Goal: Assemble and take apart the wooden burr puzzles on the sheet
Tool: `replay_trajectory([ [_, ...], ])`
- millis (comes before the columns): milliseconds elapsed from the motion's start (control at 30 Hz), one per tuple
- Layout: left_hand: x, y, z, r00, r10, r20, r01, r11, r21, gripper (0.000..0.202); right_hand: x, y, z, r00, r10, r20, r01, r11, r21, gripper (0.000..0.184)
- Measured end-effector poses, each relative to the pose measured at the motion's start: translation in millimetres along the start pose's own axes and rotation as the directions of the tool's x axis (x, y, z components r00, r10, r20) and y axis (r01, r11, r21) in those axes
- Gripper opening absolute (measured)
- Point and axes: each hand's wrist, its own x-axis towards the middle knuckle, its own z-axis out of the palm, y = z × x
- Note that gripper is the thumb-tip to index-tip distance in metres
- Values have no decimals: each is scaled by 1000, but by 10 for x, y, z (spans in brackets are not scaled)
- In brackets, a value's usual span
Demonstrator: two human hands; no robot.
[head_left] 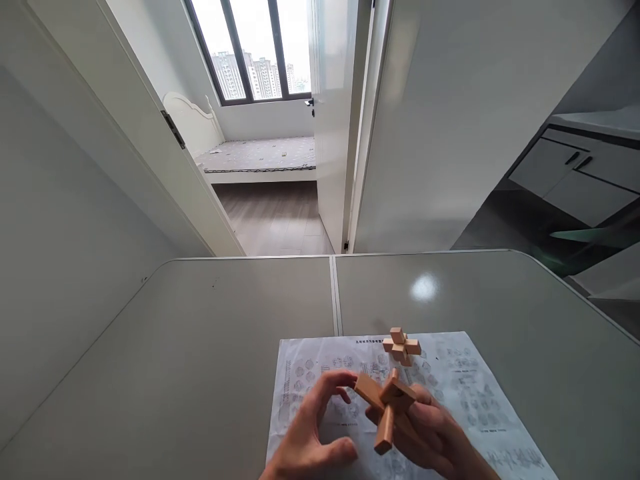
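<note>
My right hand is closed around a wooden burr puzzle, whose interlocking bars stick out in several directions. My left hand is on the puzzle's left side, thumb and fingers spread in a wide curve. Its index fingertip is at the end of the upper left bar; whether it touches I cannot tell. Beyond the hands, a smaller, paler wooden burr puzzle rests on a printed sheet covered with small diagrams. Both hands are over this sheet, and the right fingers are partly hidden behind the bars.
The sheet lies on a glossy light table with a seam down its middle and rounded far corners. Past the table's far edge are a wall, an open door and a bed under a window. White cabinets stand at the right.
</note>
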Motion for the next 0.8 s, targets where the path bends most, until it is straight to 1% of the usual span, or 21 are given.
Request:
replay_trajectory([
  [67, -2, 16, 13, 994, -13, 106, 19, 998, -58, 97, 48, 76, 60, 998, 18, 55, -17, 1000, -8, 70],
  [100, 0, 15, 23, 990, -10, 142, 26, 994, -107, 103, 60, 102, 79, 997, 27, 70, -26, 1000, -15, 72],
  [200, 5, -10, 54, 983, -24, 180, 61, 978, -202, 112, 70, 137, 117, 993, 66, 96, -61, 997, -45, 72],
  [267, 4, -27, 64, 982, -55, 183, 93, 974, -206, 113, 67, 140, 133, 991, 80, 104, -74, 995, -61, 73],
  [400, 5, -30, 62, 981, -114, 157, 139, 977, -160, 106, 62, 138, 151, 991, 67, 118, -60, 996, -67, 73],
  [500, 23, -20, 61, 985, -119, 124, 140, 975, -174, 102, 66, 128, 159, 993, 39, 114, -33, 998, -54, 63],
  [600, 40, -26, 56, 994, -96, 43, 103, 972, -211, 99, 73, 118, 158, 997, 5, 74, -1, 999, -50, 52],
  [667, 38, -42, 46, 995, -98, -7, 94, 972, -214, 99, 75, 126, 148, 999, -13, 45, 16, 997, -78, 46],
  [733, 23, -61, 36, 993, -113, -45, 103, 978, -180, 103, 71, 149, 134, 1000, -27, 5, 27, 991, -133, 41],
  [800, 8, -71, 31, 989, -120, -85, 110, 987, -114, 108, 60, 176, 130, 997, -46, -67, 32, 980, -197, 36],
])
